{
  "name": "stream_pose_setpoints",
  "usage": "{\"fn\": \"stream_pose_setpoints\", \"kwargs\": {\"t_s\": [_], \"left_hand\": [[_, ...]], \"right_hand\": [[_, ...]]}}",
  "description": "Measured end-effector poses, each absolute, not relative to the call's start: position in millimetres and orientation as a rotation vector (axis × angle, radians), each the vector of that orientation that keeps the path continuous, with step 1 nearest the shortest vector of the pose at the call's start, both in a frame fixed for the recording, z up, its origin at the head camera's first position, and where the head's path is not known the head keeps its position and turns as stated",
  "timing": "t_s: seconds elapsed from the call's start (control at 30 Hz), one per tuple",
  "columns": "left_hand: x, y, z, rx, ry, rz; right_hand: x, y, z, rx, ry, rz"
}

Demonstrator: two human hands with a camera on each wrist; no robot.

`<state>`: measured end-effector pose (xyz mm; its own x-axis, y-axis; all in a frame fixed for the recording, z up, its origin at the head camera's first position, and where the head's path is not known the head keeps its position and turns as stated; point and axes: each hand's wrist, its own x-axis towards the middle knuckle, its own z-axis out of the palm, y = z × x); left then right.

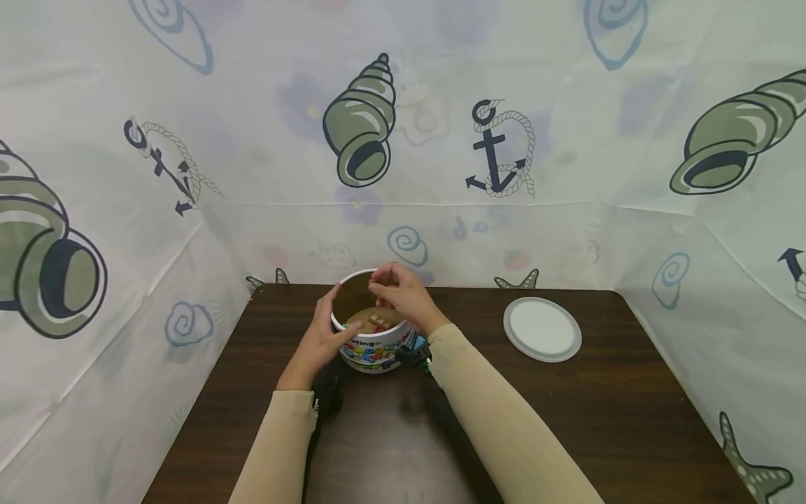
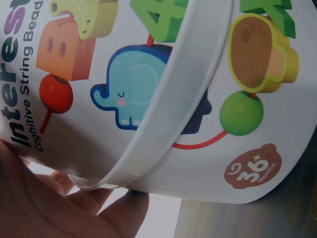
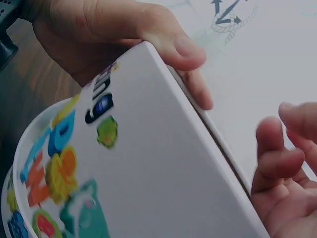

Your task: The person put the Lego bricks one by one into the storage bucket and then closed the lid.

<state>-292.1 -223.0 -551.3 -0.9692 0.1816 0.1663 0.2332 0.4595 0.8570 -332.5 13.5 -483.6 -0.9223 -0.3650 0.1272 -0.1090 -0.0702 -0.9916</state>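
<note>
One tub (image 1: 370,355), pieces (image 1: 380,321) inside, left fingers (image 1: 325,303) clamped on rim (image 1: 378,337), right fingers (image 1: 392,274): hold unclear

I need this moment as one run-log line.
left hand: holds white, round, printed bucket | right hand: over bucket, grasp unclear | round white lid: on brown wood-grain table

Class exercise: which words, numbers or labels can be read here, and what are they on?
"Interest", cut by frame: white bucket.
"sting", head view: bucket.
"Coghitive String Bead", cut off, fourth letter unclear: bucket.
"36+ Months": brown badge on bucket.
"B": orange printed block.
Green printed characters: partly cut off, uncertain.
Right wrist lettering: slanted and blurred, unreadable.
</note>
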Motion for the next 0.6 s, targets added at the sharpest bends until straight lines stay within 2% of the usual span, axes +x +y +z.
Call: {"fn": "stream_pose_setpoints", "kwargs": {"t_s": [0.6], "left_hand": [[-293,-224,-551,-0.383,-2.638,-1.534]], "right_hand": [[-318,22,-479,-0.591,2.078,-2.144]]}}
